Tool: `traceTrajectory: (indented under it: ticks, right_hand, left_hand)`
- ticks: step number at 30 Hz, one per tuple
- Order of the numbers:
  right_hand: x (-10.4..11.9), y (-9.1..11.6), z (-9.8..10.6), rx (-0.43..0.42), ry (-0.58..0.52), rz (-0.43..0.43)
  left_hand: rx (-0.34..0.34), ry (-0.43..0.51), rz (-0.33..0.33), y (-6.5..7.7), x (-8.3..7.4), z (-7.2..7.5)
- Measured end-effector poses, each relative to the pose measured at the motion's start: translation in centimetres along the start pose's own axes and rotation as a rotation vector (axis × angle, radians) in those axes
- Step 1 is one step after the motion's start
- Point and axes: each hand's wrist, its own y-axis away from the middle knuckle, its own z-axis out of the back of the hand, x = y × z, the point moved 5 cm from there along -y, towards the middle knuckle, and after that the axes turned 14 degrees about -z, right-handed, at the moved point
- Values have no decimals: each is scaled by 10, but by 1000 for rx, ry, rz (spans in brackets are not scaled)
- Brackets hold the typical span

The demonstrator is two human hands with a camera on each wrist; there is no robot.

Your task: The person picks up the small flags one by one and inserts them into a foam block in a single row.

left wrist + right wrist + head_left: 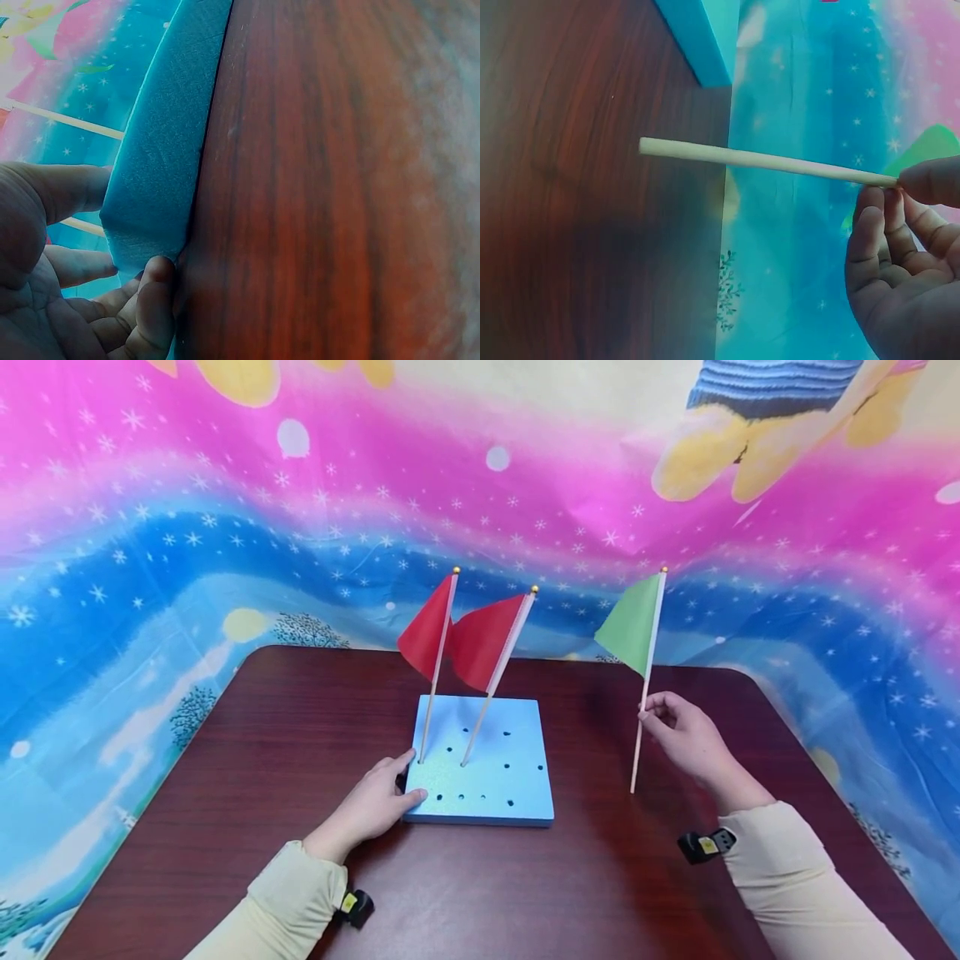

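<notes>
My right hand (690, 739) pinches the wooden stick of a green flag (633, 622) between thumb and fingers. The flag is held almost upright, to the right of a light-blue board with holes (525, 716). Its bare stick end (682, 150) points toward the table in the right wrist view. At the board's front left corner, my left hand (371, 806) holds the edge, thumb on top and fingers along the side (154, 300). Two red flags, one on the left (431, 631) and one beside it (487, 647), stand in the board's holes, both leaning right.
The board lies on a dark brown wooden table (465, 893) with rounded far corners. Several holes dot the board's top. A colourful cloth (420, 468) with snowflakes and cartoon shapes hangs behind and around the table.
</notes>
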Motion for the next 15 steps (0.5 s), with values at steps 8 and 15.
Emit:
traceTrajectory:
  ticks: [8, 15]
  right_hand:
    - [9, 1, -7, -77, 10, 59]
    - [16, 3, -16, -126, 26, 103]
  left_hand:
    - [-3, 15, -4, 0, 1, -1]
    - [-1, 12, -4, 0, 2, -1]
